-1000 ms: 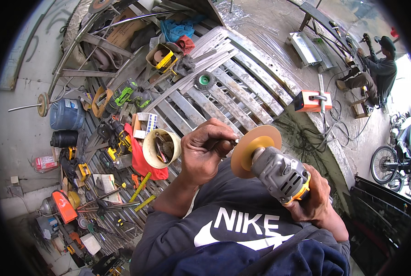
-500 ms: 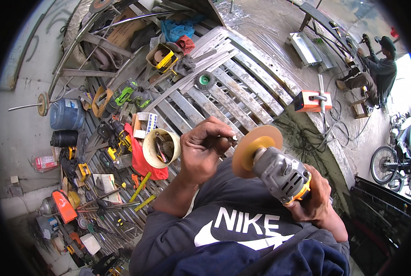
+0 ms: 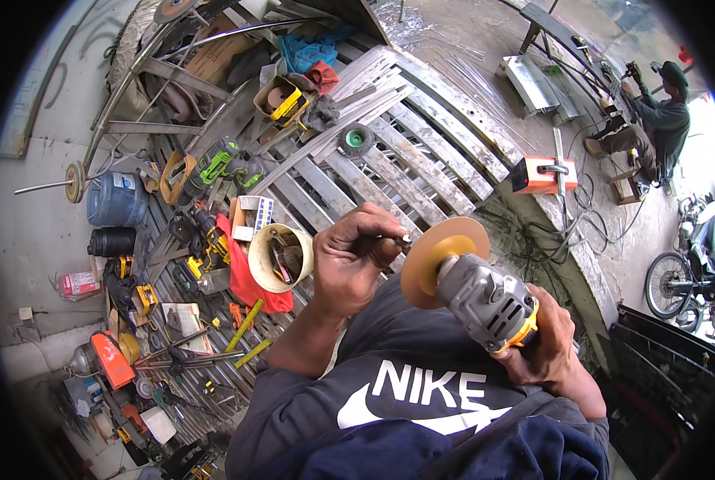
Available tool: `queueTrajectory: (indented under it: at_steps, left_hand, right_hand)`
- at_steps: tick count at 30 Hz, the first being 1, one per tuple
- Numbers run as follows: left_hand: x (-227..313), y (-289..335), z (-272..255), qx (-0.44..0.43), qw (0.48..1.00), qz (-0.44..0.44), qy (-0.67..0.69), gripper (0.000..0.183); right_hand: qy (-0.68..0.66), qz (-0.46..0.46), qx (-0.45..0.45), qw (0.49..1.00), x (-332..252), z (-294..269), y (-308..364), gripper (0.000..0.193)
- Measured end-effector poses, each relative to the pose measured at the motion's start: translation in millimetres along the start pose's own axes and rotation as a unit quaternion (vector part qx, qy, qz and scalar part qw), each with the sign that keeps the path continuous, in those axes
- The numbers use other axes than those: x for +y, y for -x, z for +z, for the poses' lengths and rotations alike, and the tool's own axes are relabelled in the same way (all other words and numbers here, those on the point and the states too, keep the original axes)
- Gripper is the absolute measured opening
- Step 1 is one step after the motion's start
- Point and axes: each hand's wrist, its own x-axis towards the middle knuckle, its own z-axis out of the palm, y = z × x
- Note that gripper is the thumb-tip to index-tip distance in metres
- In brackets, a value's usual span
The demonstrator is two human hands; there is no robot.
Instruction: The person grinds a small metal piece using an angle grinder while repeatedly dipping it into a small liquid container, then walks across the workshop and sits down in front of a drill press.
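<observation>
My right hand (image 3: 551, 344) is wrapped round the yellow-and-black body of an angle grinder (image 3: 492, 300) with a grey metal gear head. A thin tan disc (image 3: 461, 240) is fitted on the grinder and faces my left hand. My left hand (image 3: 349, 260) is closed in a pinch, with a small shiny metal piece (image 3: 406, 239) showing at its fingertips, close to the disc's left edge. Most of that piece is hidden by my fingers, and whether it touches the disc I cannot tell. Left of my left wrist stands a cream bucket (image 3: 280, 258) with tools in it.
Slatted metal bars (image 3: 373, 172) lie ahead, with a green-centred wheel (image 3: 356, 140) on them. Drills (image 3: 213, 240), a blue container (image 3: 117, 198) and scattered tools crowd the left. To the right are an orange machine (image 3: 541, 175), cables (image 3: 585, 232), a seated person (image 3: 653, 120) and a motorcycle (image 3: 681, 284).
The grinder and its disc have shifted very slightly to the left, toward my left hand. My left hand has stayed almost where it was, still pinching.
</observation>
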Motion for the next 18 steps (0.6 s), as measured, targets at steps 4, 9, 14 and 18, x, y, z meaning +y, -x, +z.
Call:
queueTrajectory:
  at_steps: [4,9,14,18]
  left_hand:
    - [0.0,0.6,0.0,-0.002,1.000,-0.001,-0.002,0.013]
    - [-1.7,0.5,-2.4,-0.032,0.999,0.011,0.004,0.011]
    - [-0.3,0.3,-2.3,-0.037,0.999,0.014,-0.006,0.010]
    - [1.3,-0.1,-1.5,-0.036,0.999,0.019,-0.016,0.009]
  right_hand:
    - [0.001,0.005,-0.005,1.000,-0.7,0.6,-0.3,0.083]
    - [0.000,0.009,-0.007,1.000,-1.8,0.0,0.0,0.083]
    - [-0.002,0.011,-0.010,1.000,-0.9,0.1,0.5,0.084]
    - [0.001,0.010,-0.011,1.000,-2.1,-0.1,-0.5,0.084]
